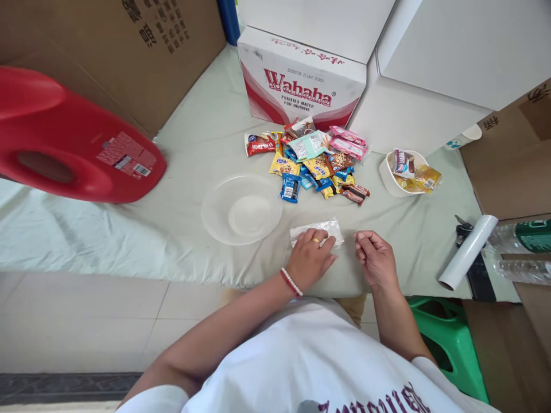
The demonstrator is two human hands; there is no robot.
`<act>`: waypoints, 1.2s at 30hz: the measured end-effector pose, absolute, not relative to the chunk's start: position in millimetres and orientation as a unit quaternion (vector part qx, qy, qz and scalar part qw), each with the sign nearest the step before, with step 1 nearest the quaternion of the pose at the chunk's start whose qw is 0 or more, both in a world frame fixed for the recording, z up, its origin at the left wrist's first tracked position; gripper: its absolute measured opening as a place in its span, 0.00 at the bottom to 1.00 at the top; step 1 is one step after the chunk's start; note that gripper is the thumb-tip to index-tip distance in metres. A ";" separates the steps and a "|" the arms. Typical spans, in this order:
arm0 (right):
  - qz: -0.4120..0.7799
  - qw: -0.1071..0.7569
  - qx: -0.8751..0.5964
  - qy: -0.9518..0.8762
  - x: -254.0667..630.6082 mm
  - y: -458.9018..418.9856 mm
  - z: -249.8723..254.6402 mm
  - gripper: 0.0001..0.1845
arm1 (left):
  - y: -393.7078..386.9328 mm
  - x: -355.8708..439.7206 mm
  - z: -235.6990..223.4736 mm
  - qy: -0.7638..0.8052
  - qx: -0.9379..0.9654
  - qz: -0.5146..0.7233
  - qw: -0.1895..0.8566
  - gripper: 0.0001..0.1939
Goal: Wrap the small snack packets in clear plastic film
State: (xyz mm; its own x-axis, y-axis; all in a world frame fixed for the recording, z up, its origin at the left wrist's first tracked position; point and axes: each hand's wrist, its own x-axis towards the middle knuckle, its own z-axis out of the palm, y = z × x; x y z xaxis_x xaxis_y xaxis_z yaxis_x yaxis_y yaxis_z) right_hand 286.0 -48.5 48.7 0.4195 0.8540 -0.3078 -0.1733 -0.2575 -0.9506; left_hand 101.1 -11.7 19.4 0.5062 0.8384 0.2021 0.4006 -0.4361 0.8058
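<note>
My left hand (310,258), with a ring and a beaded bracelet, rests on a folded clear plastic bag (297,234) on the cloth, its thumb apart from the fingers. Just right of the bag, my right hand (375,257) has thumb and forefinger pressed together; anything between them is too small to make out. A clear shallow plastic bowl (219,223) sits left of my left hand, with nothing in it. Beyond both hands lies a pile of wrapped snacks (317,166) in several colours.
A red jug (90,137) stands at the left. Behind the snacks is a Wahaha water box (301,86). To the right are a white tub (390,178) with a few packets, a white roll (469,252) and plastic bottles (520,269). A green stool (467,350) stands below the table edge.
</note>
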 end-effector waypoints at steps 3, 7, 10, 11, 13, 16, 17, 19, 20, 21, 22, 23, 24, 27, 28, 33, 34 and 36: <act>0.452 0.557 -0.647 -0.260 295.8 -57.8 47.6 0.17 | 2.5 113.3 5.3 0.412 0.775 0.288 0.382 0.05; 0.455 0.549 -0.654 -0.254 302.9 -69.1 39.7 0.18 | 8.1 108.8 -0.8 0.461 0.667 0.375 0.450 0.07; 0.489 0.528 -0.644 -0.260 291.9 -67.9 31.7 0.25 | 2.3 104.1 9.7 0.467 0.607 0.407 0.498 0.07; 0.497 0.524 -0.638 -0.268 285.6 -65.2 29.9 0.29 | -0.9 103.6 14.9 0.459 0.599 0.408 0.514 0.07; 0.510 0.519 -0.621 -0.291 273.0 -57.7 28.4 0.32 | -7.0 103.5 26.0 0.436 0.585 0.408 0.549 0.07; 0.528 0.519 -0.600 -0.304 264.8 -46.0 31.4 0.23 | -10.8 101.3 40.1 0.427 0.513 0.435 0.604 0.10; 0.529 0.524 -0.597 -0.298 266.4 -43.4 33.3 0.20 | -10.0 99.5 43.5 0.435 0.469 0.454 0.621 0.12; 0.527 0.533 -0.598 -0.283 275.1 -40.9 37.3 0.18 | -6.2 94.8 48.5 0.444 0.365 0.490 0.655 0.15; 0.525 0.537 -0.600 -0.275 281.1 -41.1 39.2 0.18 | -3.7 92.5 50.0 0.441 0.316 0.502 0.674 0.17; 0.527 0.539 -0.599 -0.269 287.3 -42.1 40.8 0.18 | -1.2 90.5 50.9 0.433 0.272 0.508 0.693 0.19; 0.531 0.540 -0.597 -0.265 293.1 -43.7 42.2 0.17 | 1.1 89.2 51.1 0.424 0.235 0.512 0.709 0.21; 0.535 0.540 -0.594 -0.262 298.1 -45.8 43.4 0.17 | 3.2 88.6 50.8 0.415 0.204 0.514 0.723 0.22; 0.536 0.543 -0.591 -0.262 302.0 -48.1 44.3 0.16 | 5.0 88.6 50.0 0.408 0.177 0.516 0.732 0.22; 0.522 0.558 -0.591 -0.259 307.3 -55.2 46.2 0.15 | 10.2 90.6 46.3 0.390 0.099 0.519 0.754 0.19; 0.516 0.564 -0.592 -0.257 307.7 -57.2 46.6 0.14 | 11.9 91.1 45.4 0.384 0.077 0.517 0.761 0.18; 0.492 0.592 -0.586 -0.252 311.7 -61.6 50.1 0.12 | 16.9 87.5 49.7 0.337 0.029 0.492 0.802 0.11; 0.483 0.601 -0.585 -0.252 313.2 -61.2 51.6 0.12 | 16.3 86.3 51.6 0.325 0.034 0.486 0.811 0.09; 0.466 0.620 -0.579 -0.252 315.9 -60.3 55.3 0.12 | 13.6 84.9 53.9 0.313 0.062 0.469 0.823 0.13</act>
State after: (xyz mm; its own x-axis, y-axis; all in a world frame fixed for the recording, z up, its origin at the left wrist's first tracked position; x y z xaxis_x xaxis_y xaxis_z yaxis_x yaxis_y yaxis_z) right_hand 315.9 -60.3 55.3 0.4389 0.8693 -0.2275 -0.2854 -0.1052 -0.9526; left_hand 84.9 13.6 53.9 0.3639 0.8115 -0.4571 -0.7333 0.5522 0.3966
